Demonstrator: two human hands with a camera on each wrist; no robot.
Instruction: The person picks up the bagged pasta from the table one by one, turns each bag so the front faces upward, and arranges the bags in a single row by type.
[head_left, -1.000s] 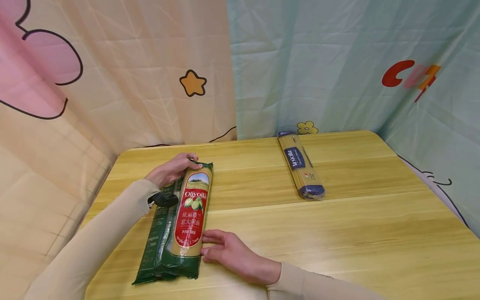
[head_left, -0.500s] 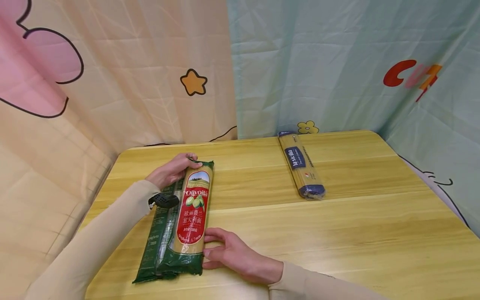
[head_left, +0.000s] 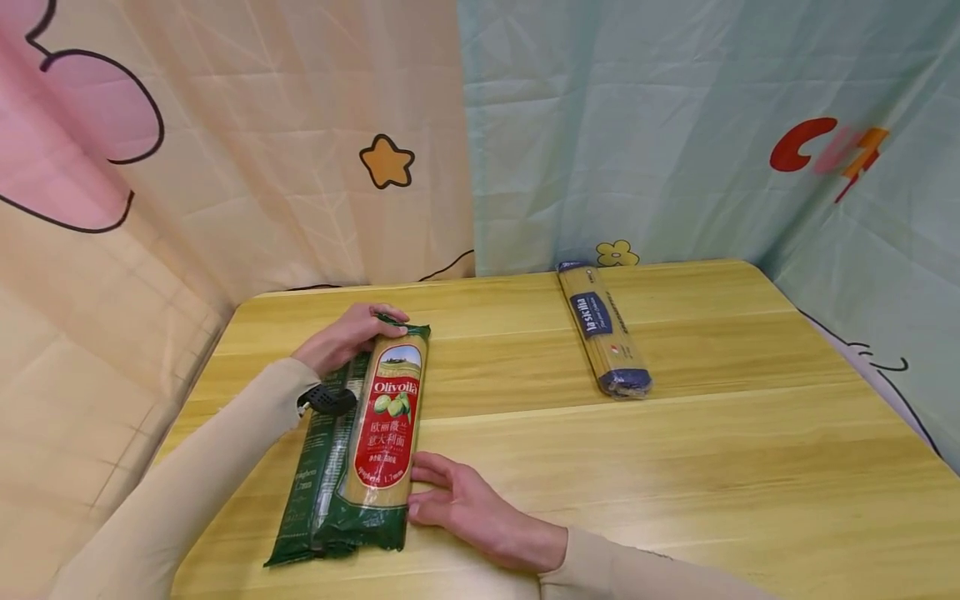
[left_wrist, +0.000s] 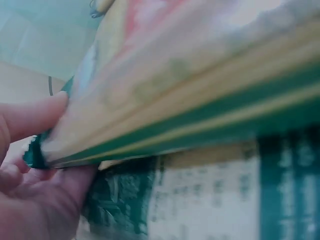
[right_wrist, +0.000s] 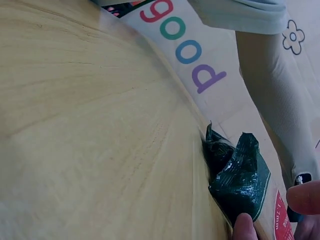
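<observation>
A pack of spaghetti point(head_left: 390, 417) with a red label and green ends lies slanted at the table's left. My left hand point(head_left: 348, 337) pinches its far green end, thumb on top and fingers beneath, as the left wrist view shows. Near the close end, my right hand point(head_left: 468, 512) holds the right edge between thumb and fingers; in the right wrist view a fingertip point(right_wrist: 244, 227) sits by the crumpled green end. A second green spaghetti pack point(head_left: 303, 492), printed side up, lies under and left of the first, partly hidden by it and by my left wrist.
A pack of pasta point(head_left: 600, 333) with a blue label and blue ends lies at the back right of the wooden table point(head_left: 675, 467). Printed curtains point(head_left: 300, 150) rise behind the table and along its sides.
The red-labelled spaghetti pack has shifted slightly right and away, its near end moving up with my right hand. My left hand keeps its hold on the far end.
</observation>
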